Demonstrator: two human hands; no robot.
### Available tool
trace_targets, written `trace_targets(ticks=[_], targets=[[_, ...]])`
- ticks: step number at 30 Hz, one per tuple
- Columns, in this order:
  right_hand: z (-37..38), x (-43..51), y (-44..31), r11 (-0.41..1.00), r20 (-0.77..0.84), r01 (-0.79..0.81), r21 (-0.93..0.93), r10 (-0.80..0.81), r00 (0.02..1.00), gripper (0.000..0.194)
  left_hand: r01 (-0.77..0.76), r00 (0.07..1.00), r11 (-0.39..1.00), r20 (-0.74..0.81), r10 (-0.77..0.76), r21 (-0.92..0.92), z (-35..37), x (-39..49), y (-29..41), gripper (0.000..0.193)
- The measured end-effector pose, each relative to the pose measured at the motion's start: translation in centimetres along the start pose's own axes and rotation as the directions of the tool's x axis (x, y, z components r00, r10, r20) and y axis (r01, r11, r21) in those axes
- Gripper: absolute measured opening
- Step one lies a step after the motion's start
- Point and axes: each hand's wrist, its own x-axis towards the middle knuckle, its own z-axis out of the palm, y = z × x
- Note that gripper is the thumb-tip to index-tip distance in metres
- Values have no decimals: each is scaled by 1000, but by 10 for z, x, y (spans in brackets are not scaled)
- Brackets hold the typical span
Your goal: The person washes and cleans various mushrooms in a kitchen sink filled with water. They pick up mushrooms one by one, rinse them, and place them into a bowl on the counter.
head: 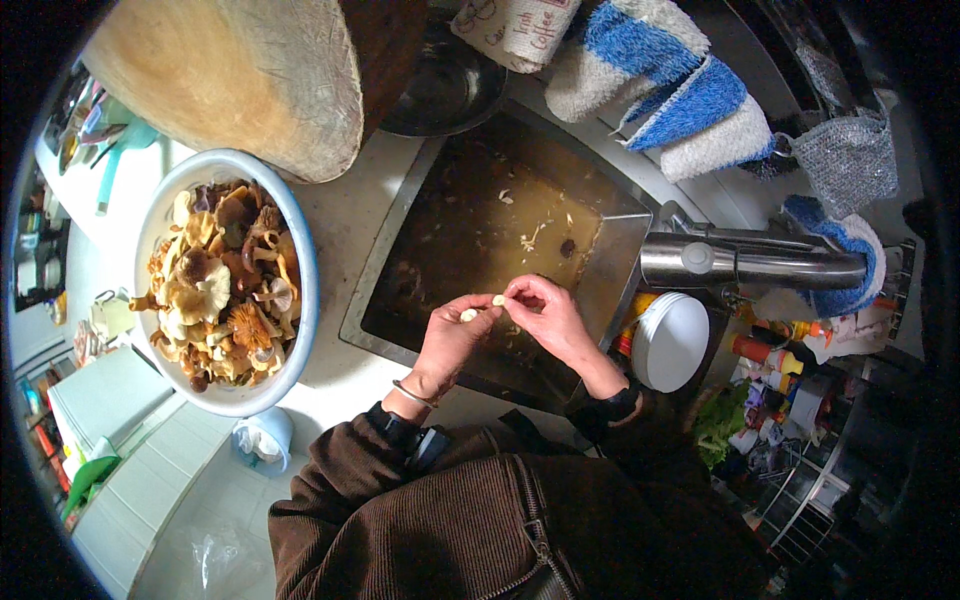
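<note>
Both of my hands meet over the near part of a metal sink point(622, 255). In my left hand point(450, 341), a small whitish piece of food point(469, 315) shows between the fingers. My right hand point(551, 315) pinches a second, cream-coloured piece point(499, 300) at its fingertips, where the left fingertips meet it. Whether these are garlic cloves or mushroom bits cannot be told. Brownish water point(480, 217) lies in the sink, with pale scraps point(532, 238) and a dark round spot below the hands' far side.
A blue-white bowl point(309, 300) heaped with mixed mushrooms point(217, 292) stands left of the sink. Behind it leans a large wooden board point(247, 82) beside a dark pan point(442, 86). A steel faucet point(697, 259), a white lidded tub point(671, 341) and striped towels point(690, 112) border the right.
</note>
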Motion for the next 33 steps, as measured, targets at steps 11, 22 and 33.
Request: trace_targets(ticks=[11, 22, 33], targets=[[-2, 0, 4, 999, -54, -28, -34, 26, 998, 11, 67, 998, 990, -2, -68, -120, 0, 0, 0, 11], [2, 2, -5, 998, -86, -11, -66, 6, 996, 11, -73, 997, 997, 12, 73, -38, 1, 2, -6, 19], [4, 1, -10, 955, -111, 57, -292, -93, 990, 10, 53, 999, 982, 13, -51, -183, 5, -2, 3, 20]])
